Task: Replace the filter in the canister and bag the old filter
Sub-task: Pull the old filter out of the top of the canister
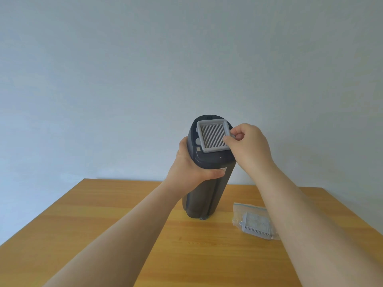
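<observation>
Gripping the dark canister point(207, 183) around its upper body, your left hand point(191, 168) wraps it firmly, thumb across the front face, fingers hidden behind. It sits just right of the frame's centre, leaning back toward the wall point(124, 69), its foot resting on the wooden table point(103, 235).

Your right hand point(248, 146) is curled in tight, thumb and forefinger pinching the right edge of the grey square filter point(212, 135). That pleated filter sits on the canister's slanted top face, its frame standing proud of the dark surface; whether it is fully seated, you cannot tell from here.

Down in the lower right, a clear zip bag point(251, 220) lies flat on the table with a second grey filter point(257, 224) inside it, partly hidden by your right forearm. It lies near the canister's foot but apart from it.

Bare tabletop stretches wide across the lower left, and the table's far edge runs behind the canister.
</observation>
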The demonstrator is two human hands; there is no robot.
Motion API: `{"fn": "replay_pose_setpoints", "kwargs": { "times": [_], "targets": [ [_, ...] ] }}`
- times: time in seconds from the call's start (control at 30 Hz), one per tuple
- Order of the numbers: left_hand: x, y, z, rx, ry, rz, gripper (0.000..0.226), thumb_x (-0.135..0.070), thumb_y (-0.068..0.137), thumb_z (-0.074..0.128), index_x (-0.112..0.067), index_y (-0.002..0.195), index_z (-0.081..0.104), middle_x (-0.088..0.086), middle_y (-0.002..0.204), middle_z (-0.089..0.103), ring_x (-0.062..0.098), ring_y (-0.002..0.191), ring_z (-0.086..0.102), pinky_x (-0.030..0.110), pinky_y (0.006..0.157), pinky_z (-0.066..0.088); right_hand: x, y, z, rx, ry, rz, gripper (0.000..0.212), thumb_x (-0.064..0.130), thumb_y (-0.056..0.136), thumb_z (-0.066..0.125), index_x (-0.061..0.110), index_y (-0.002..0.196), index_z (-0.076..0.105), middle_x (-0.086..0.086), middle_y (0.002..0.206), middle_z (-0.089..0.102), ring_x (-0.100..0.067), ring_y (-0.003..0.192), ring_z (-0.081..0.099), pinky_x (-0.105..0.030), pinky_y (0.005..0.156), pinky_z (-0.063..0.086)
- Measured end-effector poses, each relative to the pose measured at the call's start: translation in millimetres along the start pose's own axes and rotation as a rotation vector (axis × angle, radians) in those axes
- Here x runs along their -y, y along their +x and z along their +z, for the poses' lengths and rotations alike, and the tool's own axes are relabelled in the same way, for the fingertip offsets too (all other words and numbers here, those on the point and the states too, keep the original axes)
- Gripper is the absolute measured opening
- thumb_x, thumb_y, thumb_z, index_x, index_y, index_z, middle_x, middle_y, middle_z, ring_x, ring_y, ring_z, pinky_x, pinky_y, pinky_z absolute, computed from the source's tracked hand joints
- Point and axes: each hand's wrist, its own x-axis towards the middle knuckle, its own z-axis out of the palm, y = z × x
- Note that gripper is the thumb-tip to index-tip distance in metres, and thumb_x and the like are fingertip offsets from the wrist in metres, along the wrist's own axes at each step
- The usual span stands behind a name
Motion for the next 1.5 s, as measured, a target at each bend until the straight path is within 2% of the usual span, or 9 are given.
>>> {"fn": "replay_pose_setpoints", "kwargs": {
  "times": [0.27,0.6,0.67,0.77,0.93,1.07,1.2,1.27,1.5],
  "targets": [
    [0.6,2.5,-4.1,0.018,-0.015,-0.021,0.095,-0.023,0.060,0.096,-0.039,0.129,0.032,-0.022,0.120,0.060,-0.012,0.102,0.061,0.010,0.076,0.048,3.7,0.2,-7.1,0.054,0.155,0.003,0.010,0.019,0.093,0.065,0.017,0.099,0.058,0.011,0.081,0.056,-0.002,0.072,0.054,-0.016,0.057,0.037],
    [-0.3,6.6,-1.8,0.102,0.003,-0.003,0.103,-0.024,0.058,0.097,-0.039,0.136,0.031,-0.019,0.125,0.059,-0.002,0.112,0.061,0.019,0.086,0.052,-0.6,4.3,-11.8,-0.171,0.453,0.190,0.015,0.025,0.093,0.061,0.014,0.103,0.063,-0.005,0.098,0.069,-0.020,0.089,0.068,-0.042,0.082,0.057],
    [1.2,8.9,-1.0,0.109,0.007,-0.004,0.106,-0.030,0.054,0.098,-0.040,0.137,0.033,-0.017,0.129,0.056,0.001,0.116,0.060,0.023,0.090,0.053,-6.1,6.3,-12.6,-0.153,0.557,0.279,0.009,0.021,0.096,0.057,0.017,0.092,0.063,-0.005,0.098,0.070,-0.024,0.095,0.069,-0.045,0.088,0.057],
    [3.0,12.9,0.1,0.086,0.031,-0.016,0.113,-0.043,0.043,0.097,-0.042,0.138,0.035,-0.013,0.135,0.052,0.007,0.122,0.057,0.035,0.100,0.053,-10.8,6.0,-10.7,-0.129,0.617,0.332,0.024,0.020,0.100,0.052,0.026,0.076,0.055,-0.002,0.090,0.067,-0.028,0.099,0.068,-0.048,0.092,0.056],
    [3.4,15.3,-1.9,0.098,-0.023,-0.070,0.101,-0.023,0.061,0.096,-0.037,0.139,0.033,-0.015,0.127,0.059,0.000,0.111,0.062,0.019,0.087,0.050,-15.0,9.0,-5.4,-0.139,0.576,0.357,0.010,0.021,0.101,0.048,0.013,0.103,0.054,-0.004,0.097,0.063,-0.019,0.091,0.062,-0.042,0.089,0.058],
    [3.7,19.9,-2.1,0.104,-0.075,-0.129,0.101,-0.019,0.067,0.094,-0.026,0.143,0.028,-0.017,0.123,0.055,-0.006,0.104,0.057,0.012,0.077,0.044,-15.0,12.6,-0.5,-0.124,0.578,0.377,0.017,0.020,0.100,0.048,0.008,0.105,0.058,-0.011,0.102,0.066,-0.028,0.097,0.065,-0.052,0.090,0.056],
    [7.7,31.9,-1.7,0.083,-0.071,-0.166,0.106,-0.035,0.053,0.097,-0.033,0.139,0.035,-0.009,0.134,0.049,0.008,0.116,0.057,0.024,0.093,0.049,-16.8,19.7,5.7,-0.124,0.582,0.393,0.016,0.019,0.099,0.051,0.014,0.085,0.058,-0.013,0.098,0.067,-0.034,0.100,0.066,-0.055,0.090,0.055],
    [9.8,37.3,-1.5,0.076,-0.077,-0.190,0.105,-0.044,0.043,0.095,-0.039,0.133,0.041,-0.007,0.139,0.047,0.012,0.120,0.056,0.034,0.102,0.049,-20.1,23.4,9.7,-0.136,0.593,0.404,0.013,0.020,0.099,0.051,0.012,0.091,0.058,-0.010,0.097,0.065,-0.032,0.100,0.066,-0.053,0.091,0.056],
    [17.5,46.7,-7.5,0.033,-0.161,-0.251,0.094,-0.028,0.071,0.090,-0.022,0.145,0.032,-0.014,0.120,0.054,0.005,0.108,0.059,0.026,0.088,0.050,-21.6,39.4,28.4,-0.138,0.669,0.454,0.014,0.018,0.100,0.048,0.007,0.106,0.055,-0.010,0.100,0.064,-0.028,0.099,0.066,-0.047,0.090,0.058]
  ]
}}
